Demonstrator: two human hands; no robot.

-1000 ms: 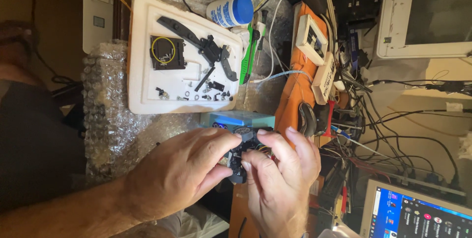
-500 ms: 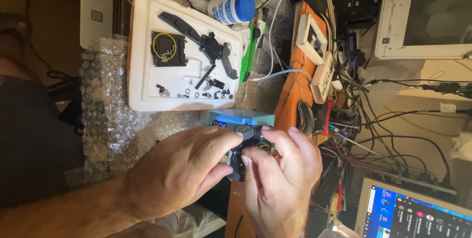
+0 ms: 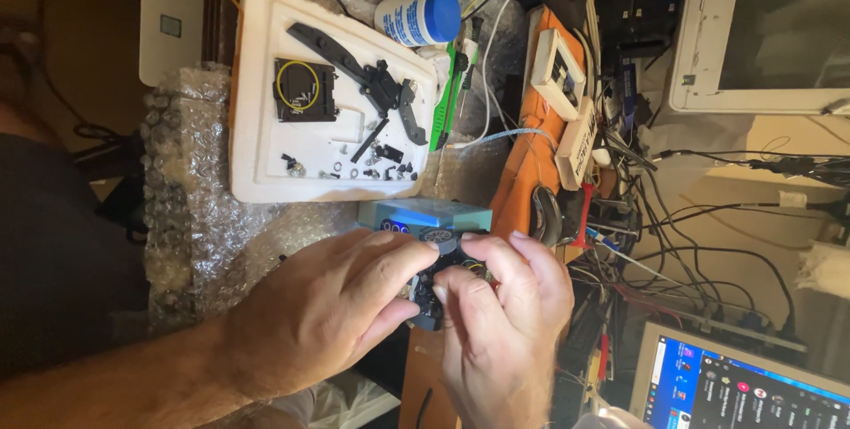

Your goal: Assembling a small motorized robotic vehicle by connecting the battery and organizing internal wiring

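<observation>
1. A sheet of bubble wrap (image 3: 190, 190) covers the left part of the desk, with a white keyboard (image 3: 173, 8) lying above it at the picture's top edge.
2. A white foam tray (image 3: 257, 141) rests on the wrap. It carries a dark square part with a yellow ring (image 3: 304, 90), long black plastic arms (image 3: 367, 84) and a scatter of small screws (image 3: 354, 170).
3. The left hand (image 3: 323, 305) comes in from the lower left, fingers curled, thumb and fingertips pinched onto a small black part (image 3: 434, 292).
4. That black part sits between both hands, low in the middle of the picture, just in front of a pale blue box (image 3: 425, 214).
5. A white tub with a blue lid (image 3: 421, 15) lies on its side above the tray, beside a green-handled tool (image 3: 449, 101).
6. The right hand (image 3: 496, 332) meets the left, fingers bent around the same black part and gripping it from the other side.
7. Further right are an orange board (image 3: 522, 163), tangled cables (image 3: 673, 243), a white monitor (image 3: 761, 30) and a lit laptop screen (image 3: 744, 394).
</observation>
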